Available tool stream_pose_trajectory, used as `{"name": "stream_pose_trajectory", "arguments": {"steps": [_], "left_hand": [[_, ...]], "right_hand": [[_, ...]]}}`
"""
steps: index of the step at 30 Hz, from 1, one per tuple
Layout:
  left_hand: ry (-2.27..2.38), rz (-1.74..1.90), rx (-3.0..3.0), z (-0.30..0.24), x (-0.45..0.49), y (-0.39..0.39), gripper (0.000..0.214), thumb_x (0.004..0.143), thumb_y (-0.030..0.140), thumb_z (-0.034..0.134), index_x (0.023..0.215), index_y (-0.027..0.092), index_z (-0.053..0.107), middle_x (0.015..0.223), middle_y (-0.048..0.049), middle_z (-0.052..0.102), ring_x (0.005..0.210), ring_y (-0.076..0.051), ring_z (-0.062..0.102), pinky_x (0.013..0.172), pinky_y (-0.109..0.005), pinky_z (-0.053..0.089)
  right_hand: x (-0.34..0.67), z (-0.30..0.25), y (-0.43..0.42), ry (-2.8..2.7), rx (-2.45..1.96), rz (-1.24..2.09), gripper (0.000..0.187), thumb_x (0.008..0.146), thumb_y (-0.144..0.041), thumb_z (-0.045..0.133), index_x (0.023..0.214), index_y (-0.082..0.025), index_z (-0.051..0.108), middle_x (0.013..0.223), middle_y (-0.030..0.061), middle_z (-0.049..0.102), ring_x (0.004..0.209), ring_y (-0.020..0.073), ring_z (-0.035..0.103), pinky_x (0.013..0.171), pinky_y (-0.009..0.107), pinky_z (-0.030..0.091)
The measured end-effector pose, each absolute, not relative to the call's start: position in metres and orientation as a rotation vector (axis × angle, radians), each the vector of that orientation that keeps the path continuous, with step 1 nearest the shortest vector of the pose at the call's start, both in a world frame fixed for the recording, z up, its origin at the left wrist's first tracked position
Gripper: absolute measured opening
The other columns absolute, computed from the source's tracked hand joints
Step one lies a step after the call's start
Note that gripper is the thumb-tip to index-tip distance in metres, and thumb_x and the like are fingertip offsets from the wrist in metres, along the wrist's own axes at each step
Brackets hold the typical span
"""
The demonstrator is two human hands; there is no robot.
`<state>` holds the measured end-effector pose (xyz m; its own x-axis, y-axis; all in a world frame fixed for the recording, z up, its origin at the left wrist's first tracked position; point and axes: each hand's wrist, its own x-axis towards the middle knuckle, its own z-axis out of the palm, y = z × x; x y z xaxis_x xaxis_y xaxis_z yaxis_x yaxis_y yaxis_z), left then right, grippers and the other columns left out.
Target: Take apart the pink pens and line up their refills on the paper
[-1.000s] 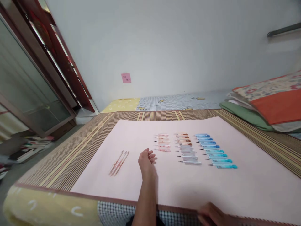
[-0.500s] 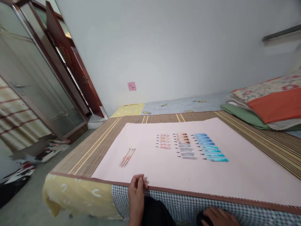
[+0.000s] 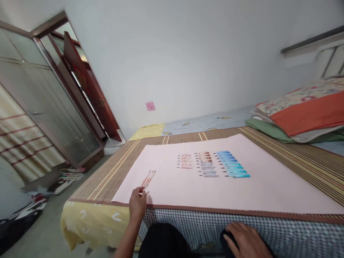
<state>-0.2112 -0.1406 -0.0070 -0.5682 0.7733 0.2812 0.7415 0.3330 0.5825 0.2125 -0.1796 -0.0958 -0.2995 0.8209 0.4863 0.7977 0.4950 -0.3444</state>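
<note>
My left hand (image 3: 138, 202) is at the near-left part of a pink sheet (image 3: 172, 195), its fingers bent together over the lower ends of a few slim reddish pens or pencils (image 3: 148, 179). Those ends are hidden, so a firm hold cannot be made out. My right hand (image 3: 245, 240) lies with stretched fingers over my dark-clothed knee. Further across the sheet, similar pens lie in three columns, tips to the left: pink ones (image 3: 186, 161), brown and grey ones (image 3: 206, 164), and blue to turquoise ones (image 3: 232, 165).
Under the sheet is a striped mat (image 3: 107, 179) on a bed with a checked cover (image 3: 193, 222) and yellow cloth (image 3: 94, 218). Folded bedding (image 3: 301, 114) is piled at the right. A pink note (image 3: 150, 106) sticks to the wall; a glass-panelled door (image 3: 48, 100) stands left.
My left hand has moved left and forward from the sheet's front edge to the reddish pens. My right hand stays at the knee. The view has shifted slightly.
</note>
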Motion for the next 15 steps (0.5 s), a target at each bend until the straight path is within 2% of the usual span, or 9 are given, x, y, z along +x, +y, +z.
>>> {"name": "stream_pose_trajectory", "arguments": {"steps": [2, 6, 11, 15], "left_hand": [[2.565, 0.947, 1.457, -0.003, -0.217, -0.120, 0.024, 0.091, 0.026, 0.052, 0.106, 0.017, 0.068, 0.109, -0.0124, 0.071, 0.095, -0.025, 0.069, 0.088, -0.034, 0.051], [2.615, 0.781, 1.450, -0.007, -0.221, -0.098, 0.013, 0.090, 0.022, 0.059, 0.094, 0.016, 0.069, 0.106, -0.0139, 0.069, 0.088, -0.023, 0.070, 0.080, -0.031, 0.049], [2.643, 0.702, 1.470, -0.013, -0.220, -0.092, 0.018, 0.094, 0.024, 0.055, 0.108, 0.015, 0.063, 0.110, -0.0147, 0.071, 0.098, -0.025, 0.070, 0.082, -0.031, 0.047], [2.653, 0.645, 1.453, -0.013, -0.220, -0.089, 0.016, 0.095, 0.025, 0.052, 0.104, 0.016, 0.061, 0.102, -0.0151, 0.075, 0.098, -0.027, 0.071, 0.080, -0.032, 0.046]], "right_hand": [[0.211, -0.092, -0.181, -2.112, -1.323, 0.041, 0.013, 0.089, -0.022, 0.061, 0.085, -0.026, 0.073, 0.086, 0.0032, 0.075, 0.082, 0.0234, 0.071, 0.080, 0.037, 0.048], [0.210, -0.089, -0.182, -2.091, -1.308, 0.008, 0.012, 0.089, -0.020, 0.061, 0.084, -0.025, 0.071, 0.084, 0.0023, 0.074, 0.081, 0.0226, 0.070, 0.079, 0.036, 0.047], [0.209, -0.091, -0.183, -2.073, -1.298, -0.031, 0.012, 0.088, -0.020, 0.061, 0.083, -0.025, 0.070, 0.085, 0.0031, 0.074, 0.081, 0.0231, 0.070, 0.078, 0.036, 0.048], [0.209, -0.090, -0.184, -2.063, -1.284, -0.034, 0.012, 0.088, -0.019, 0.061, 0.082, -0.025, 0.070, 0.083, 0.0026, 0.073, 0.080, 0.0229, 0.070, 0.078, 0.036, 0.048]]}}
